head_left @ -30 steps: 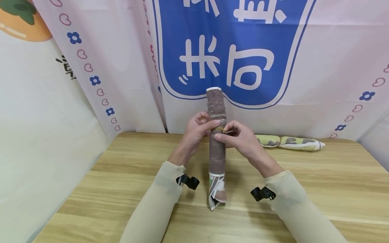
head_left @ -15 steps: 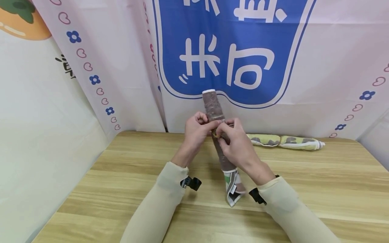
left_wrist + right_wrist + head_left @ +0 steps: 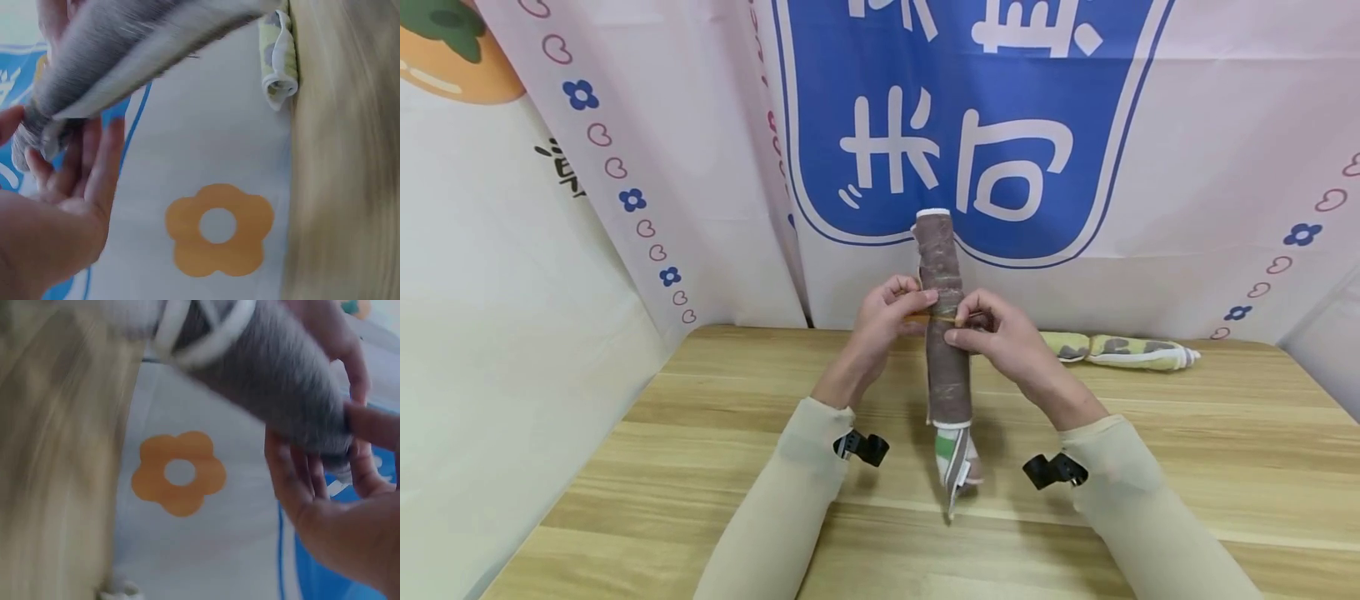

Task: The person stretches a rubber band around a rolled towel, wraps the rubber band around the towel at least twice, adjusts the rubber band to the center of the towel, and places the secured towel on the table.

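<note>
A brownish-grey rolled towel [image 3: 949, 375] is held up on end, slightly tilted, over the table. From its lower end hangs a loose striped, green-and-white corner [image 3: 955, 458]. Around the middle of the roll runs a thin yellowish rubber band [image 3: 943, 318]. My left hand [image 3: 883, 321] grips the roll from the left, thumb in front and other fingers partly behind it. On the other side, my right hand [image 3: 1003, 337] pinches the band at the roll's edge between thumb and finger. Both wrist views show the towel [image 3: 119, 50] blurred, with fingers curled about it.
Behind the right hand, a second rolled towel [image 3: 1142, 353], yellow and grey with a tie at its middle, lies along the back of the wooden table [image 3: 700, 467]. A printed curtain [image 3: 722, 167] hangs directly behind the table.
The roll tilted, its lower end swinging right, then came back nearly upright. My right hand crossed over the front of the roll and has drawn back to its right side, with the band now stretched across.
</note>
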The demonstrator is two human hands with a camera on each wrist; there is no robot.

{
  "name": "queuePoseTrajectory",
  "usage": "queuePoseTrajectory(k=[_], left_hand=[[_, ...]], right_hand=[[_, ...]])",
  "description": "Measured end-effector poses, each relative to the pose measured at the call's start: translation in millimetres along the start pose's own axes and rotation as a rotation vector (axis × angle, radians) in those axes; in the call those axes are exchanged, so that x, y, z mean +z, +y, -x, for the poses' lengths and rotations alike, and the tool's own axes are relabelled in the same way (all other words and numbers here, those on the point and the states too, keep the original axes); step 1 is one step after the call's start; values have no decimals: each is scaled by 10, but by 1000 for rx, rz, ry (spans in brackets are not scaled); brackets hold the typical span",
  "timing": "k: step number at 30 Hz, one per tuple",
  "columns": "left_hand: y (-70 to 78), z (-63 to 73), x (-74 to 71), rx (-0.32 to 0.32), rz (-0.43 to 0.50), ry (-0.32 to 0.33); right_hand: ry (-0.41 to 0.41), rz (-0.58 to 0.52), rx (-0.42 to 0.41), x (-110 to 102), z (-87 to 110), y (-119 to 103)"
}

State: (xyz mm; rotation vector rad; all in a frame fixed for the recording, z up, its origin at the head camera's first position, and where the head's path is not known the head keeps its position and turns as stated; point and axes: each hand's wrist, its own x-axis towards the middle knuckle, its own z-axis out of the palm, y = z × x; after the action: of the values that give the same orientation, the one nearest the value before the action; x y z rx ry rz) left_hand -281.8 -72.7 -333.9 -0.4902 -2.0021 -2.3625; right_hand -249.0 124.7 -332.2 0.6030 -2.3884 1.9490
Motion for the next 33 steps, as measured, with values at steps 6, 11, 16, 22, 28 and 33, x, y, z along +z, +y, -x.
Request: queuePoseTrajectory(k=[6, 11, 16, 22, 28, 33], left_hand=[[-28, -15, -37, 0, 2, 7], [-21, -3, 3, 86, -19, 79], [-7, 15, 46, 147, -70, 133], [15, 29, 77, 142, -139, 186], [31, 46, 115, 140, -225, 234], [4, 35, 72, 86, -120, 179]], right_hand=[[-111, -160, 75, -32, -34, 85], [-53, 42, 13, 53, -28, 67], [50, 243, -109, 166, 1, 25], [80, 368, -282, 271, 40, -5], [101, 485, -342, 303, 67, -24], [85, 384, -304, 227, 50, -4]])
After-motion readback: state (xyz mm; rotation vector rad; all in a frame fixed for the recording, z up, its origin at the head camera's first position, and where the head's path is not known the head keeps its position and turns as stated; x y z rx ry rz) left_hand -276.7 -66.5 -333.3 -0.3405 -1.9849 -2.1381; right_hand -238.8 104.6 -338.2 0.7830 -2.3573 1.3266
